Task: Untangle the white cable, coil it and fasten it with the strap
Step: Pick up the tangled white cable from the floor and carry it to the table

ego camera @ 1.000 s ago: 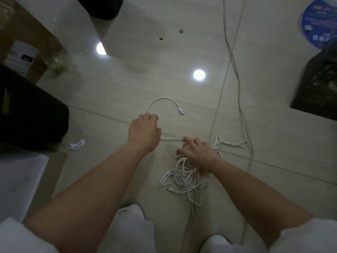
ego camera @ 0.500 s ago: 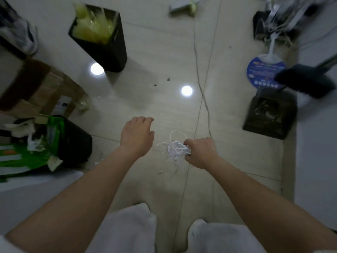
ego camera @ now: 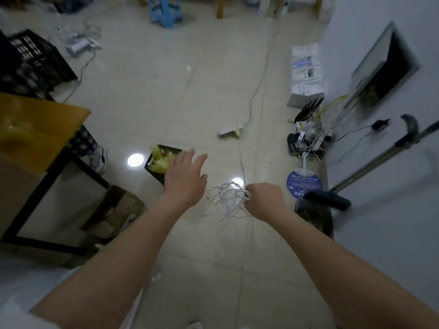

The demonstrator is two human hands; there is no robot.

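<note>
Two hands show: the left hand (ego camera: 186, 180) and the right hand (ego camera: 263, 201). One tangled white cable (ego camera: 229, 201). One black bin (ego camera: 159, 163) with yellow-green stuff inside. One black crate (ego camera: 33, 65). One table (ego camera: 35, 129) with a yellow top. One blue stool (ego camera: 166, 11). One round blue fan (ego camera: 304, 182). One power strip (ego camera: 230, 132) on the floor. Two bright light spots reflect off the tiles.
</note>
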